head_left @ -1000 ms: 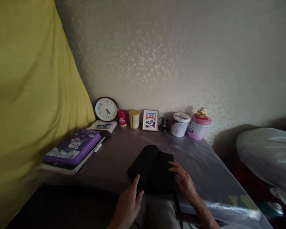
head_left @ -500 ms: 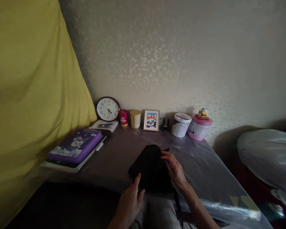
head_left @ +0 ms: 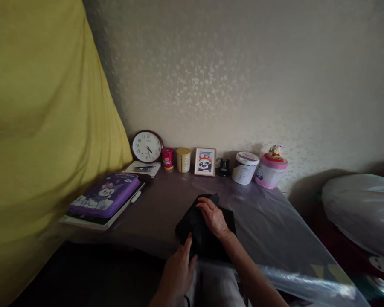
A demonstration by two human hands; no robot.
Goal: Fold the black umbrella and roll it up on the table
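Note:
A folded piece of black cloth lies at the near edge of the table. My right hand is over its upper part, curved fingers closed on a folded-over flap. At the near left edge, my left hand holds the cloth, its index finger along the top and its thumb lower down. The cloth's exact kind is hard to make out in the dim light. Part of it is hidden under my right hand and forearm.
Along the wall stand a clock, a pink can, a yellow-lidded can, a framed panda picture, a small black object and two tubs. A purple case lies on books at left, beside a yellow curtain.
My right hand has moved left across the cloth, carrying a flap over from the right side. My left hand has stayed at the near left edge. The view has shifted slightly.

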